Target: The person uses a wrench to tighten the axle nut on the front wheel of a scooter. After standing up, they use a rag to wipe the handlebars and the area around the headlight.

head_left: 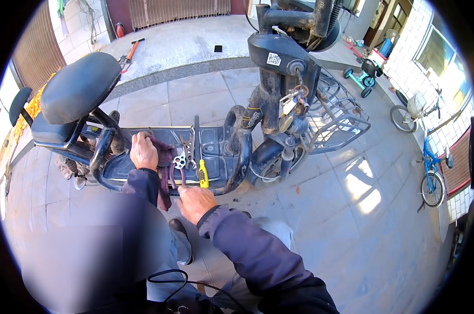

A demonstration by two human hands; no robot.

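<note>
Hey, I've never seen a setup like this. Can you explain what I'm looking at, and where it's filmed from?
There's no robot here, just a person's bare hands. The single round, bent-looking picture comes from a fisheye camera worn on the head, looking down. In front is a parked scooter. On its footboard lie a dark purplish cloth, pliers and a yellow-handled screwdriver, among other tools. The left hand is on the cloth; the right hand is at the pliers' handle ends. I can't tell whether either grips firmly.
</note>
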